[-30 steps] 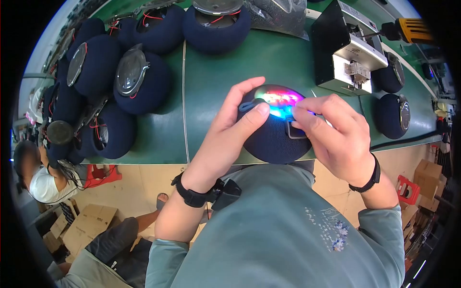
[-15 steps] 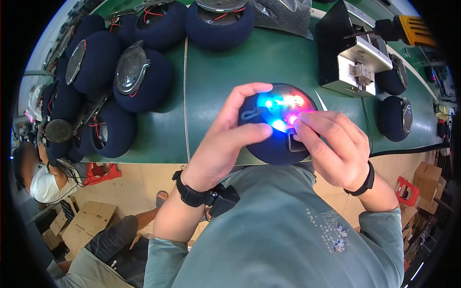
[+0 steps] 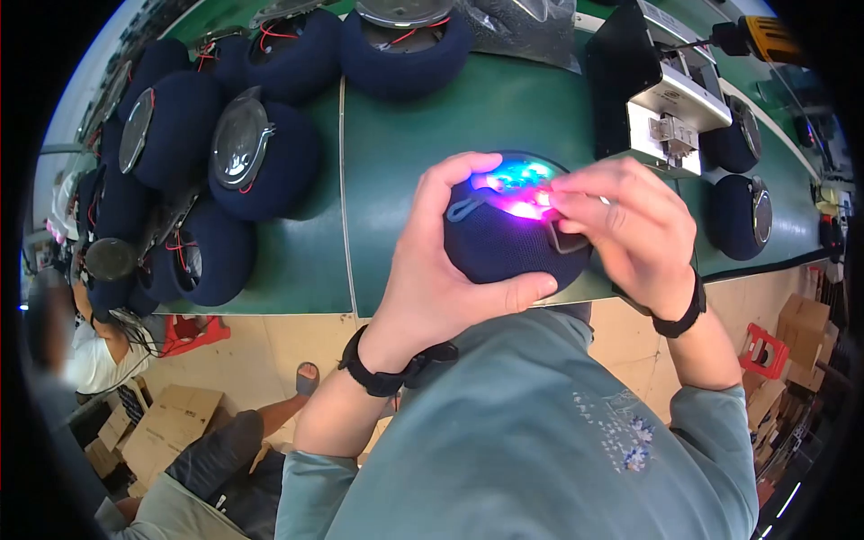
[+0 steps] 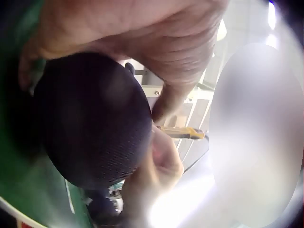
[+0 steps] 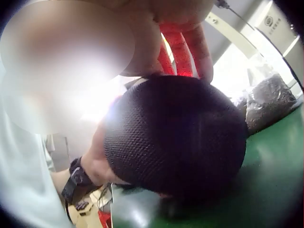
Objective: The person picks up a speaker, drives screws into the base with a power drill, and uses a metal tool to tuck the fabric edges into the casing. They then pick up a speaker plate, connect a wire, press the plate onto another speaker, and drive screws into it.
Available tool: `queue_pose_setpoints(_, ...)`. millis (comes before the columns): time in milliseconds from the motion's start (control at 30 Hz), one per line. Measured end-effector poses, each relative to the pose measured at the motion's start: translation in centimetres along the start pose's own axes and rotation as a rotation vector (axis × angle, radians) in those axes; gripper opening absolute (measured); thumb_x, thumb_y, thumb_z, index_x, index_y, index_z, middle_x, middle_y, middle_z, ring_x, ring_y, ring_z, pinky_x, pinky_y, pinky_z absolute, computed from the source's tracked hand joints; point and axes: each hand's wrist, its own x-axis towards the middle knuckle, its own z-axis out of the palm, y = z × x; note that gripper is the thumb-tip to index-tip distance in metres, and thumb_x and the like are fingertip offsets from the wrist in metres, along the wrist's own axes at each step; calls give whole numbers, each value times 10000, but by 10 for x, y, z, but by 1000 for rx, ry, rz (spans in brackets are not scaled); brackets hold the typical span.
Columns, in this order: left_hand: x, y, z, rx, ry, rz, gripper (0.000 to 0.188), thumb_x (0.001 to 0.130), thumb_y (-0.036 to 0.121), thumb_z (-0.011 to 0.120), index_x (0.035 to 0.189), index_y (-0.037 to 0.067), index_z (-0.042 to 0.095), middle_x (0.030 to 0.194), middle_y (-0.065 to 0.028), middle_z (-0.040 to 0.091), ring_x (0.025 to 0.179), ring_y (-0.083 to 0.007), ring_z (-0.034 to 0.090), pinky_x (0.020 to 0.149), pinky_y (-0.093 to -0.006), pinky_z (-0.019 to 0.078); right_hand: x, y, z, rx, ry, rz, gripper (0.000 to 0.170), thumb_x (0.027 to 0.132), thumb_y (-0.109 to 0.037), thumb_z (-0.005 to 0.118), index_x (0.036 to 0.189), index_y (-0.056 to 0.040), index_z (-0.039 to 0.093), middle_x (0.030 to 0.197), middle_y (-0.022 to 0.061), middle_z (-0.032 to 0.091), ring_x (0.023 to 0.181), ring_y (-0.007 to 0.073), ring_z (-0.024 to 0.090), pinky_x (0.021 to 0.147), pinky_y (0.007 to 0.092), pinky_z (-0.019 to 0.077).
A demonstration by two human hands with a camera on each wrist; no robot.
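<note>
Round fabric-covered speaker [image 3: 508, 247], dark blue, sits at the near edge of the green table [image 3: 405, 126], centre of the head view, its top panel [image 3: 517, 187] lit blue, pink and magenta. Left hand [image 3: 427, 274] clamped round its left side: fingers at the upper rim, thumb along the near side. Small cord loop [image 3: 463, 211] shows on the speaker beside that hand. Right hand [image 3: 643, 229] at the panel's right edge, thumb and index fingertip close together; cannot tell whether anything is pinched between them. Small rectangular frame [image 3: 567, 238] just below those fingertips. Right wrist view: red light on the right hand's fingers above the dark fabric. Upper left of the head view: a group of similar speakers [image 3: 279, 157], several with round clear-faced discs and red wires. Plastic bag [image 3: 522, 31] at top centre. Upper right: black-and-silver metal box [image 3: 670, 103], a yellow-and-black handled tool [image 3: 769, 40] beyond it. Two more speakers [image 3: 738, 216] right of the box. Red stool [image 3: 765, 351] on the floor, lower right.
</note>
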Motion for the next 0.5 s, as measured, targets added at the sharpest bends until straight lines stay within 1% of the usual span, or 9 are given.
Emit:
queue_pose_setpoints(33, 1, 0, -3, 105, -8, -26, 1058, 705, 196, 1068, 1565, 65, 466, 1451, -144, 624, 1345, -256, 649, 1155, -399, 541, -2, -3, -2, 99, 68, 156, 184, 882, 34, 754, 1045, -27, 814, 1077, 112, 820, 953, 286, 791, 781, 362, 639)
queue_pose_setpoints(67, 2, 0, -5, 99, -15, -15, 1058, 705, 196, 1068, 1565, 65, 466, 1451, -144, 624, 1345, -256, 649, 1155, -399, 541, -5, -2, -8, 37, 146, 288, 158, 953, 55, 716, 1069, -6, 803, 1042, 132, 816, 964, 290, 799, 780, 373, 630)
queue_pose_setpoints(133, -1, 2, -4, 155, 23, 21, 1066, 702, 218, 1069, 1567, 63, 464, 1450, -145, 625, 1341, -262, 659, 1149, -408, 551, -18, -6, -15, -69, 127, 911, 129, 1011, 1, 710, 1108, 11, 795, 1039, 188, 810, 972, 342, 800, 797, 405, 624)
queue_pose_setpoints(167, -3, 1, -5, 182, 40, 30, 1103, 686, 228, 1077, 1576, 57, 449, 1457, -148, 616, 1336, -270, 669, 1146, -418, 559, -33, 4, -13, -350, -42, 788, 147, 1021, -65, 756, 1109, 52, 772, 917, 179, 791, 764, 327, 763, 731, 379, 603)
queue_pose_setpoints(200, -3, 3, -2, 180, 32, 33, 1103, 686, 228, 1077, 1576, 57, 449, 1457, -148, 616, 1336, -270, 669, 1146, -418, 559, -48, 8, -11, -470, -249, 833, 212, 958, -88, 827, 1091, 55, 743, 962, 217, 760, 822, 398, 743, 775, 446, 596)
queue_pose_setpoints(267, -2, 7, 5, 22, 119, -14, 1161, 673, 237, 1083, 1597, 38, 408, 1479, -159, 586, 1350, -273, 655, 1155, -413, 552, -56, 5, 2, -435, -226, 905, 252, 917, -66, 838, 1037, 78, 670, 1047, 255, 721, 941, 480, 705, 838, 534, 568)
queue_pose_setpoints(300, -1, 7, 7, 25, 113, -9, 1161, 673, 237, 1083, 1597, 38, 408, 1479, -159, 586, 1350, -273, 655, 1155, -413, 552, -61, 6, 1, -341, -253, 935, 237, 911, -17, 818, 1050, 74, 650, 1093, 267, 704, 955, 480, 705, 843, 528, 563)
queue_pose_setpoints(433, -4, 9, 13, 83, 159, -6, 1258, 639, 255, 1099, 1622, 15, 351, 1513, -178, 536, 1377, -282, 626, 1189, -417, 521, -69, 7, 5, -296, -260, 913, 154, 940, 32, 751, 1026, 71, 630, 1061, 267, 699, 954, 467, 704, 851, 526, 563)
queue_pose_setpoints(500, -5, 9, 15, 105, 168, -8, 1286, 630, 258, 1103, 1632, 9, 337, 1521, -184, 524, 1383, -285, 618, 1199, -422, 511, -67, 13, 1, -112, -320, 940, 80, 970, 67, 677, 1034, 78, 632, 1076, 282, 693, 994, 438, 714, 858, 527, 561)
